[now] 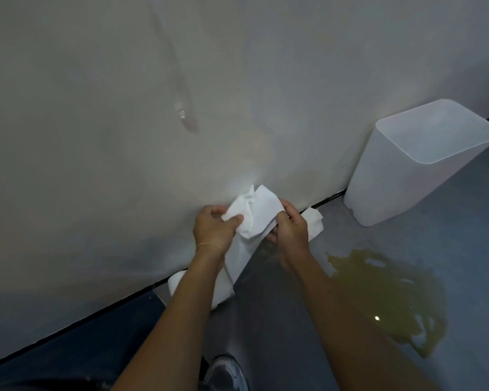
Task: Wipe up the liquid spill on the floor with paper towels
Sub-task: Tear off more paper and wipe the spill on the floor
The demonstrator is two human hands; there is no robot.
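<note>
1. Two hands meet in front of the wall, both grasping one crumpled bunch of paper towels.
2. Left hand: fingers and thumb curled, pinching the bunch's left edge. A thin band circles the wrist.
3. Right hand: fingers curled round the right edge, with more towel showing behind it.
4. A strip of towel hangs from the bunch, behind the left forearm, to a white mass at the wall's foot. It cannot be told whether this is a roll.
5. Spill: a yellow puddle on the grey floor, right of the right forearm, apart from the towels.
6. White bin: upright against the wall, beyond the spill.
7. Shoe: at the bottom edge, between the forearms.
8. A wet streak marks the wall above the hands.
</note>
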